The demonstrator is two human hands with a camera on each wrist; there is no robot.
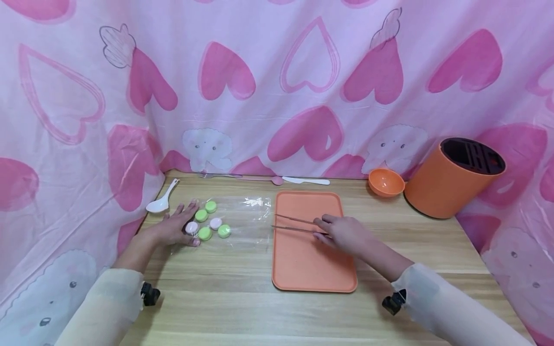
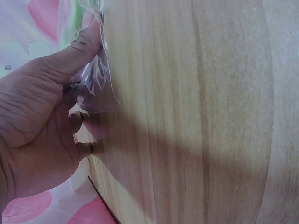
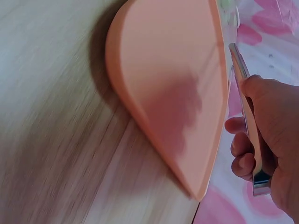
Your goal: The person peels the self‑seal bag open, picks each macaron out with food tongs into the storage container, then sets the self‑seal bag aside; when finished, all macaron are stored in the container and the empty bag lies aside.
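overhead, the left hand (image 1: 179, 227) lies nearly flat on a clear plastic bag (image 1: 242, 221) at the left of the wooden table (image 1: 259, 307), fingers spread beside the small green and pink round sweets (image 1: 210, 223) inside it. the right hand (image 1: 344, 231) rests over the orange tray (image 1: 303, 269) and grips a pair of metal tongs (image 1: 294, 224), whose two thin arms point left toward the bag with their tips apart. a white spoon (image 1: 161, 198), an orange bowl (image 1: 386, 182) and an orange knife block (image 1: 454, 178) stand farther off.

from the left wrist, the thumb (image 2: 79, 49) pins crinkled film (image 2: 96, 77) against the wood; the other fingers are lightly bent, pressing rather than gripping. the film looks thin, light and slippery, best held down at its edge.

from the right wrist, the fingers (image 3: 243, 149) curl round the tongs' (image 3: 247, 116) shiny strip near its closed end. the tongs seem stiff, springy and smooth; the sweets look small and likely to roll.
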